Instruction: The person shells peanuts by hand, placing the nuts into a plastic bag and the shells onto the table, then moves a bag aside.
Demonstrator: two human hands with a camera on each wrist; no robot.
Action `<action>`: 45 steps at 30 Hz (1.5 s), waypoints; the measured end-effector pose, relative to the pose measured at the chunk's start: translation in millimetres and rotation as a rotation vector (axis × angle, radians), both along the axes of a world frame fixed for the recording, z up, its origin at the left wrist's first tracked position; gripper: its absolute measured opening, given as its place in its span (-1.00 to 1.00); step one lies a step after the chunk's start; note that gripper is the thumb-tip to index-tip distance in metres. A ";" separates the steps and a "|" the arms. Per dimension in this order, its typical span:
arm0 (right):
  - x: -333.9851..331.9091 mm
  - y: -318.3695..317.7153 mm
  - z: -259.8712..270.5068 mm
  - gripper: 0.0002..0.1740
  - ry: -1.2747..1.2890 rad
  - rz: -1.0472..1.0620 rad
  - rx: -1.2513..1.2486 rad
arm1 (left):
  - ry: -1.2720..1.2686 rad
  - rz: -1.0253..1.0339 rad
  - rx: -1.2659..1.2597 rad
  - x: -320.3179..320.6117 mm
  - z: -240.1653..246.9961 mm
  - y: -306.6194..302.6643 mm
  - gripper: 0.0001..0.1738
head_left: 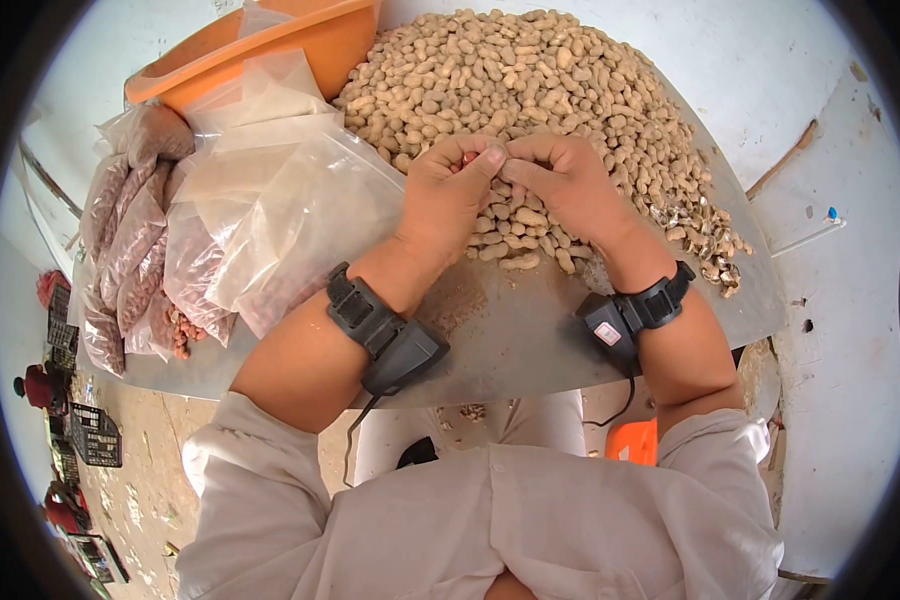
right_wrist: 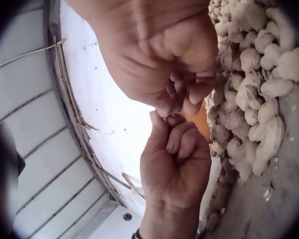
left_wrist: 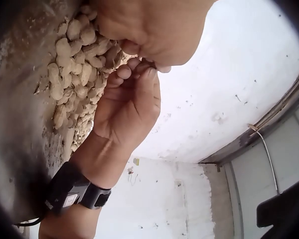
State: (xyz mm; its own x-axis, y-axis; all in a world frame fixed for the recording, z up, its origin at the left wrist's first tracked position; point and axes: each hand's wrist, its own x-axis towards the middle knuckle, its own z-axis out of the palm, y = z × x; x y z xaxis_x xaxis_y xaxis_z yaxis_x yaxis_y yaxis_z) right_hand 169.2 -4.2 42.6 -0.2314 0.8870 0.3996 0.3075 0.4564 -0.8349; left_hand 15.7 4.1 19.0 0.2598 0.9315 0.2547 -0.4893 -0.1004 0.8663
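Both hands meet fingertip to fingertip over the near side of a large heap of unshelled peanuts [head_left: 530, 80]. My left hand [head_left: 438, 195] has its fingers curled, and red-skinned peanut kernels [head_left: 469, 158] show between them. With thumb and index finger my right hand [head_left: 570, 185] pinches at the left thumb tip, on a peanut mostly hidden by the fingers. In the right wrist view a small dark, rounded bit [right_wrist: 175, 120] shows between the touching fingertips. Loose peanuts [head_left: 520, 240] lie on the metal tabletop [head_left: 510, 340] just under the hands.
Clear plastic bags [head_left: 300, 210] lie left of the heap, beside filled bags of red kernels [head_left: 135, 230]. An orange basin [head_left: 260, 50] stands behind them. Broken shells [head_left: 705, 235] lie at the right edge. Black crates [head_left: 95, 435] stand on the floor at left.
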 end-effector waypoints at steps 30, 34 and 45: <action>-10.5 -0.7 -12.2 -0.83 0.383 -0.090 -0.004 | -0.341 -0.185 -0.362 -2.7 -1.9 8.0 -0.76; -13.5 -2.0 -7.8 -0.81 0.063 -0.076 0.445 | -0.419 -0.259 -0.527 -2.7 -5.5 10.2 -0.75; -9.8 -0.3 -12.5 -0.83 0.143 -0.193 0.274 | -0.507 -0.428 -0.542 -3.4 -9.3 12.4 -0.75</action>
